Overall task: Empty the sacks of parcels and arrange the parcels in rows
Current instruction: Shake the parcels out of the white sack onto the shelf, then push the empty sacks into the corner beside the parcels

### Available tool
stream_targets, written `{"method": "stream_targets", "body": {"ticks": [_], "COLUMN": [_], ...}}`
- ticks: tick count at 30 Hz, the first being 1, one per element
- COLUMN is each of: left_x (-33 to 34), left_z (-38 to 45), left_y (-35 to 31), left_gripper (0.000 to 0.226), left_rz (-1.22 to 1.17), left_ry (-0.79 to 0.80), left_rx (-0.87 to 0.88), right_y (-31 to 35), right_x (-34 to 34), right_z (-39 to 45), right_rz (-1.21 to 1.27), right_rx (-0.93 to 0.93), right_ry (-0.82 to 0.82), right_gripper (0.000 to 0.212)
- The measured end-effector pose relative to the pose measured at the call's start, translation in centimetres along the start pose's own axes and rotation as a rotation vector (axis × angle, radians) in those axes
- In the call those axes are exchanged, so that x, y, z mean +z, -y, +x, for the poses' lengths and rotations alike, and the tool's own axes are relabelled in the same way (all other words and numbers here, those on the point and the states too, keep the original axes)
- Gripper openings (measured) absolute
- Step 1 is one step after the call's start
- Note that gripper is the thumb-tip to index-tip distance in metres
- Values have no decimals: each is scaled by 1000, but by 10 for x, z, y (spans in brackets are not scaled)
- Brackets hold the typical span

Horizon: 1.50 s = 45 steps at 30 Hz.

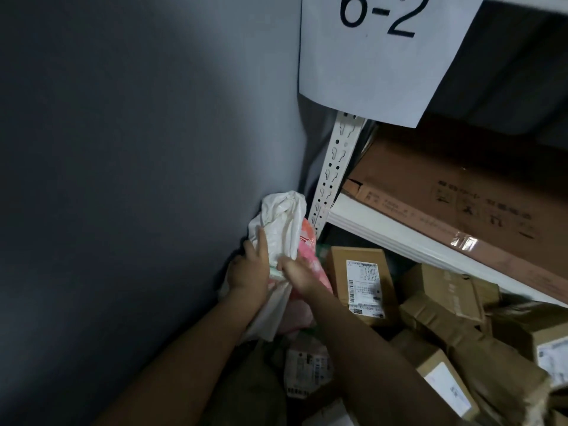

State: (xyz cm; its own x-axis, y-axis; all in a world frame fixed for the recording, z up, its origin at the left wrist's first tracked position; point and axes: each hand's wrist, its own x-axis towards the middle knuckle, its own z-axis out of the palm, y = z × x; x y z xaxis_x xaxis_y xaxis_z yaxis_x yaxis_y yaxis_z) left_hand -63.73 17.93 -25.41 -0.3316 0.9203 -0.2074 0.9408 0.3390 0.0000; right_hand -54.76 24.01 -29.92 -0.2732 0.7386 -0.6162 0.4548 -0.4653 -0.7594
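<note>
A white plastic parcel bag (284,219) stands upright against the grey wall, beside the shelf post. My left hand (250,269) grips its left side, fingers laid up along the plastic. My right hand (299,276) grips the bag lower down at its right side. A pink and orange soft parcel (310,250) leans right behind the white bag. A brown box with a white label (361,279) stands just right of my hands under the shelf. Several more brown boxes and paper parcels (445,302) lie heaped at the lower right.
A grey wall (138,179) fills the left. A white shelf post (333,170) and shelf beam (399,235) carry a large flat cardboard box (461,186). A paper sign reading 6-2 (384,50) hangs above. A small labelled packet (307,367) lies below my arms.
</note>
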Motion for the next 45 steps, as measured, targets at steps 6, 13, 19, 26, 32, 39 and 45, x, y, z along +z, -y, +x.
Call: {"method": "stream_targets", "body": {"ticks": [6,13,19,26,32,39,45], "left_x": [-2,-15,7,45,34,27,22], "left_z": [8,17,43,58,68,63,58], "left_y": [-1,-15,-20,-14,-19,-18,-12], "left_gripper": [92,89,75,62,94,99,97], "left_rz": [-60,-69,-26,-125,-238,-383,-265], "left_ry": [61,-94,-13,66,143,8,89], "left_rx": [23,87,118,219,165,240,301], "right_y": [-28,-10,-12,1,-15,10,11], "right_x": [-3,15,6,-32,-36,-32,-32], "right_z": [28,10,34,46,50,44,22], "right_rz": [12,835,235,-62,-188,-27,-159], "right_rx": [-24,-44,-13,-257,-300,-291,-238], "right_ry": [-76,180,-67,-338,-110,-286,-328], "right_gripper": [95,53,36,72,71,31,40]}}
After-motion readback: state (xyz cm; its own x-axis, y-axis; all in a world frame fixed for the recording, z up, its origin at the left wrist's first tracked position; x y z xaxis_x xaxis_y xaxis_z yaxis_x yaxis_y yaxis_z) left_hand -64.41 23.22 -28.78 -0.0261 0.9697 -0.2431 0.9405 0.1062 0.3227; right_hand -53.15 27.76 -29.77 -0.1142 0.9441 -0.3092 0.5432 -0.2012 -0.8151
